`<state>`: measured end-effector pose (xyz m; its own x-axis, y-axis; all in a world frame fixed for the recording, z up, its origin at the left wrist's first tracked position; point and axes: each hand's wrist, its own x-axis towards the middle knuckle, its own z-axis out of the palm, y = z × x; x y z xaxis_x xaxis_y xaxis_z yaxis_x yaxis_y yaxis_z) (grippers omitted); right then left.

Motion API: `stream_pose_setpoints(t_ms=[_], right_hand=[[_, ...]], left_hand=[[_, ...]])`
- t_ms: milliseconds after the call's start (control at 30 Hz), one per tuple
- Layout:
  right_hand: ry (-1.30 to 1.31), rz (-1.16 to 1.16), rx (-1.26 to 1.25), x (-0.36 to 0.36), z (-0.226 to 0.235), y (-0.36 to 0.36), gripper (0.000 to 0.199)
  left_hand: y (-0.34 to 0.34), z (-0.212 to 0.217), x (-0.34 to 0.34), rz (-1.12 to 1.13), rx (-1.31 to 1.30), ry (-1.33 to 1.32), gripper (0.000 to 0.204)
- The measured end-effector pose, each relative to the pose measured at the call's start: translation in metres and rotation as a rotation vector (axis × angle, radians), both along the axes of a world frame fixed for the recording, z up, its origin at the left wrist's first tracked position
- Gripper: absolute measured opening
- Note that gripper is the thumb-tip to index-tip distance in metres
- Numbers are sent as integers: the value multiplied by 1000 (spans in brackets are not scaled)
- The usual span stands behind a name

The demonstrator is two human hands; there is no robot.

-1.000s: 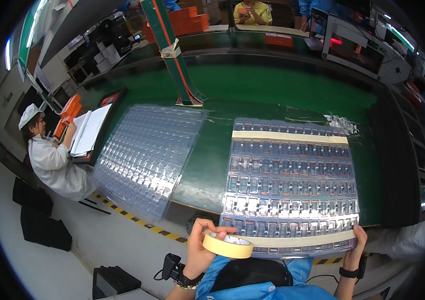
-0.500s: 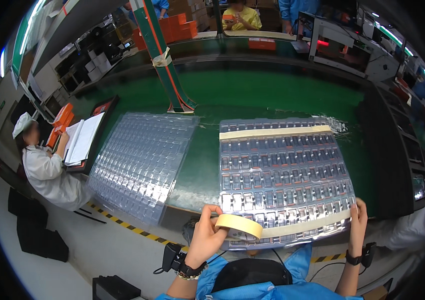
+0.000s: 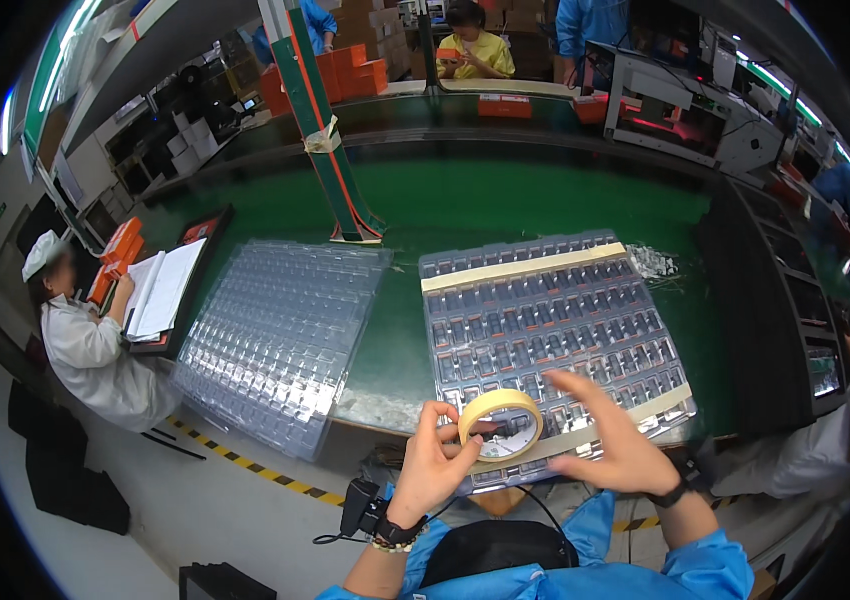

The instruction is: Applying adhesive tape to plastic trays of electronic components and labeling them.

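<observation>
Counter [image 3: 505, 190]: green, spans view approx. 10 to 3 o'clk.
Filled tray [image 3: 545, 325]: on counter, near edge overhanging; rows of small dark pcs in pockets.
Clear tray [image 3: 275, 340]: at 9 o'clk of filled tray, also overhanging.
Tape strips [image 3: 525, 266]: 2 pale, across filled tray at 12 & 6 o'clk.
R hand [image 3: 620, 450]: at 5 o'clk of filled tray; fingers spread, thumb apart; tray contact: can't tell.
L hand [image 3: 432, 465]: at 7 o'clk; fingers pinching tape roll [image 3: 498, 402].
Tape roll: yellow, tilted up, over filled tray's 7 o'clk.
</observation>
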<state>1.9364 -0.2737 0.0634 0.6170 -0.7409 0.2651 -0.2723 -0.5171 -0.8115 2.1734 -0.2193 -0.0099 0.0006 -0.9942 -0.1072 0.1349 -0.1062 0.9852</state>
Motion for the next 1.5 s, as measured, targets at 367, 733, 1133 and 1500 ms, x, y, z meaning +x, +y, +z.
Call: stream_pose_setpoints(t_ms=[367, 733, 1133, 1500], right_hand=[[498, 438, -207, 71, 24, -25, 60], [473, 432, -503, 55, 24, -9, 28], [607, 632, -737, 59, 29, 3, 24], [861, 638, -679, 36, 39, -8, 31]], left_hand=[[15, 0, 12, -95, -124, -136, 53], [35, -32, 40, -366, -749, -1055, 75], [6, -80, 51, -69, -1237, -1196, 50], [7, -66, 56, 12, -1233, -1379, 43]])
